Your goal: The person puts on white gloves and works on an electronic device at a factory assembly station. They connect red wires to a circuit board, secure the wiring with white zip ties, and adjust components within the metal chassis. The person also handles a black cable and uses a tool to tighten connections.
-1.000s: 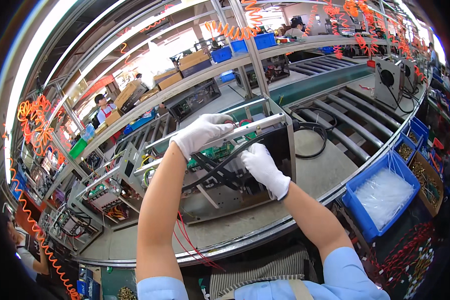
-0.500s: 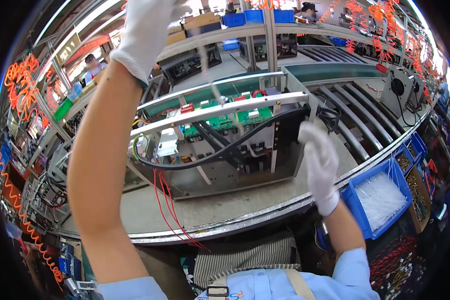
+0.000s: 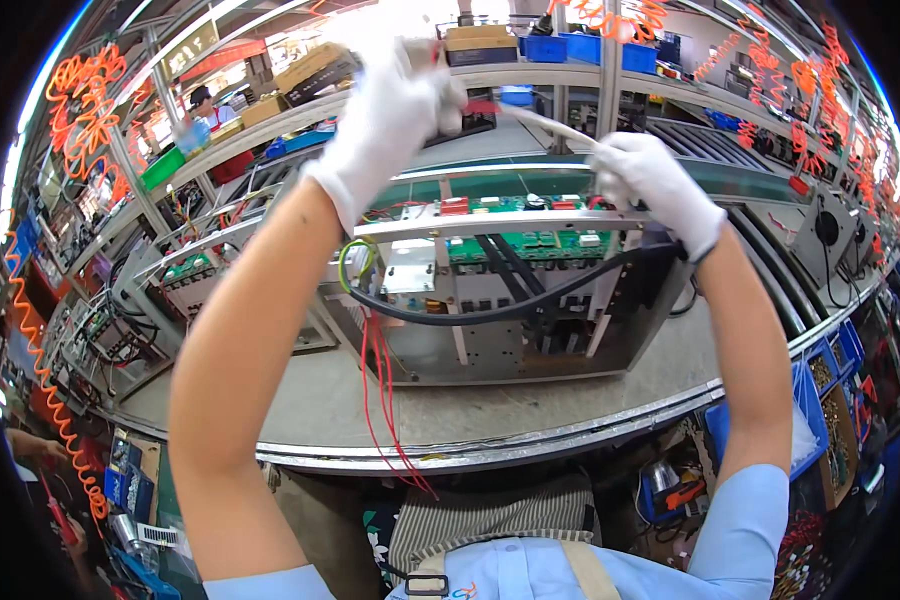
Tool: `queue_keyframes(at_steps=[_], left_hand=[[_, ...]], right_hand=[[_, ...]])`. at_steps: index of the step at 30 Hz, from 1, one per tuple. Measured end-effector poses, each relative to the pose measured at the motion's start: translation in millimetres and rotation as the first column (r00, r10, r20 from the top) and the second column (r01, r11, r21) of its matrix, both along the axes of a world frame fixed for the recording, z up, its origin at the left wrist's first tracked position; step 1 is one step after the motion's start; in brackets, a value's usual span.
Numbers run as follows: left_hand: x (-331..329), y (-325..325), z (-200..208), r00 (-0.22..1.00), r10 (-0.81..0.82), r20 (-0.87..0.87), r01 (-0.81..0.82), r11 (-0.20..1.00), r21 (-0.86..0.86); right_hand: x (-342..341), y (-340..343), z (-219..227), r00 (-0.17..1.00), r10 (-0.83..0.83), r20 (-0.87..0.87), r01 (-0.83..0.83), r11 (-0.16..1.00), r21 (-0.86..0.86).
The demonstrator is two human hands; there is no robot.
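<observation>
My left hand (image 3: 395, 125), in a white glove, is raised above the left end of an open metal chassis (image 3: 510, 378). Its fingers are curled and smeared by motion; what they hold cannot be made out. A thin whitish strip (image 3: 548, 124) slants between my hands, its left end blurred. My right hand (image 3: 660, 190), also gloved, pinches the strip's right end over the chassis's top rail. Inside the chassis lies a green circuit board (image 3: 530, 243). A thick black cable (image 3: 450, 319) sags across the front, and red wires (image 3: 385, 400) hang over the bench edge.
A blue bin (image 3: 805, 430) of white strips stands at the right, beside a box of small metal parts (image 3: 838, 430). Rollers (image 3: 770, 262) lie beyond the chassis. At left is another open unit (image 3: 110, 335). Orange coiled hoses (image 3: 80, 120) hang around; a person (image 3: 208, 112) is far left.
My right hand has risen from the chassis's right side to above its top rail and taken the strip. The left hand has come lower and rightward in view. The view has shifted.
</observation>
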State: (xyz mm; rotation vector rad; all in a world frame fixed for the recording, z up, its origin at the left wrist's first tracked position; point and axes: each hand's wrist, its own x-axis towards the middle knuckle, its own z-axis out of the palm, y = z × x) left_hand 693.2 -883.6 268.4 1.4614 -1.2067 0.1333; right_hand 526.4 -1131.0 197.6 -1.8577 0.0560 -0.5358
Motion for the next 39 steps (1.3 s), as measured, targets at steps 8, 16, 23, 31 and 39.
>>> queue_keyframes(at_steps=[8, 16, 23, 31, 39], left_hand=[[53, 42, -57, 0.951, 0.114, -0.286, -0.095, 0.992, 0.080], [25, 26, -39, 0.945, -0.107, -0.310, 0.079, 0.991, -0.104], [104, 63, -94, 0.964, 0.227, -0.137, -0.210, 0.969, 0.130], [76, 65, -83, 0.885, 0.392, 0.253, -0.465, 0.788, 0.405], [123, 155, -80, 0.848, 0.502, 0.168, -0.530, 0.795, 0.296]], right_hand=[[9, 42, 11, 0.940, -0.253, -0.228, 0.150, 0.908, -0.392], [-5, -8, 0, 0.960, -0.181, -0.212, 0.132, 0.966, -0.224], [6, 35, -3, 0.968, -0.112, -0.223, -0.016, 0.863, -0.505], [-13, 49, -15, 0.982, -0.185, 0.027, 0.108, 0.445, -0.889], [-4, 45, -3, 0.898, -0.242, -0.368, -0.138, 0.638, -0.758]])
